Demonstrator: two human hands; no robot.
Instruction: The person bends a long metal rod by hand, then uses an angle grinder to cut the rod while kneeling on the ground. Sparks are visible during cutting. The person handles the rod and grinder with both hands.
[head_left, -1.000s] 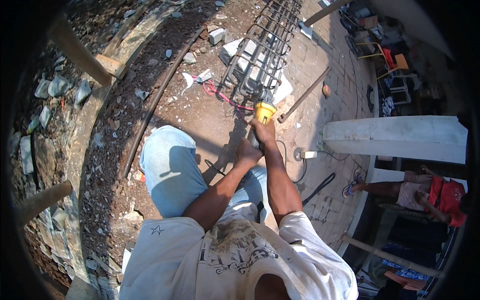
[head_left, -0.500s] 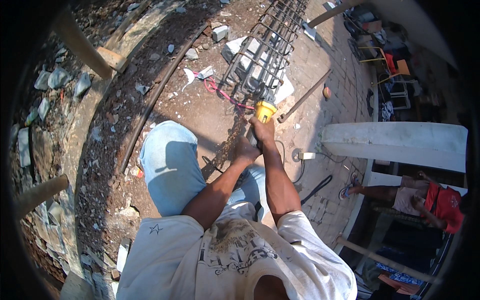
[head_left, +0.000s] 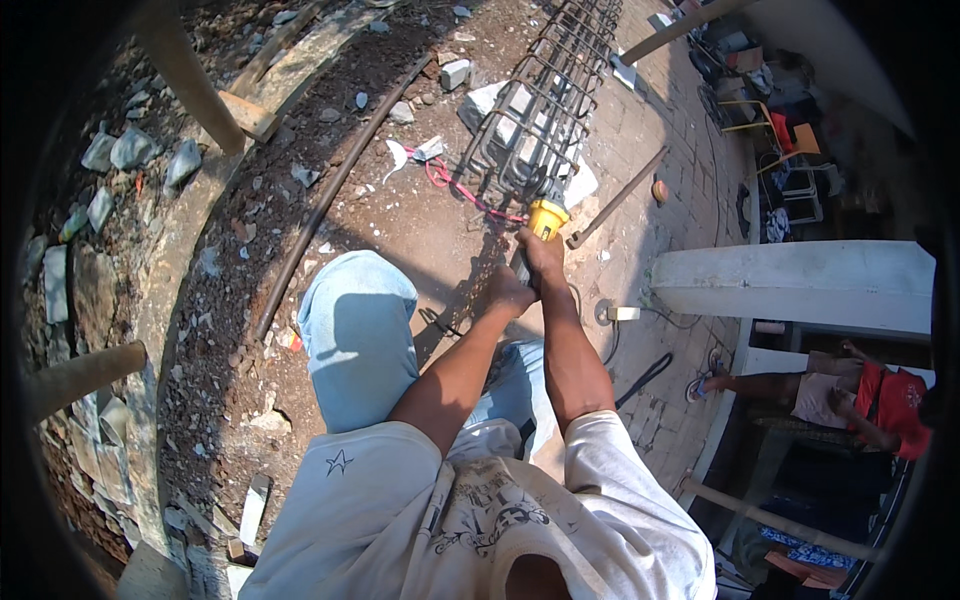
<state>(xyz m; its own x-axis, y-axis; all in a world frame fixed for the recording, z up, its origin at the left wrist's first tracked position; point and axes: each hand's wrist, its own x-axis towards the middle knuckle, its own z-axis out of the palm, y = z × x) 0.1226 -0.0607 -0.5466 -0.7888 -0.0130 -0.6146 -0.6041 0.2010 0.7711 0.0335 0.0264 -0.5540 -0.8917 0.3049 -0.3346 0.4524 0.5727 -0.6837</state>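
Observation:
Both hands grip a yellow and black angle grinder [head_left: 548, 216] in front of my knees. My right hand [head_left: 543, 256] is wrapped round the body just behind the yellow part. Lower and to the left, my left hand [head_left: 508, 291] is closed on the dark rear part. The grinder's head reaches the near end of a rebar cage [head_left: 540, 110], made of long bars tied with square hoops. Its disc is hard to make out, and I cannot tell whether it touches the steel. A pink cord [head_left: 460, 188] lies left of the grinder's head.
Concrete blocks [head_left: 484, 104] lie by the cage. A long metal pipe [head_left: 340, 190] rests on the soil at left, and a rusty bar [head_left: 620, 195] at right. A white pillar [head_left: 790, 285] stands beyond a socket box [head_left: 622, 313] with a cable. At far right another person [head_left: 850, 395] sits.
The whole view has shifted a little, so the scene sits slightly further right and, in the middle, lower. Both hands keep hold of the grinder at the cage's end.

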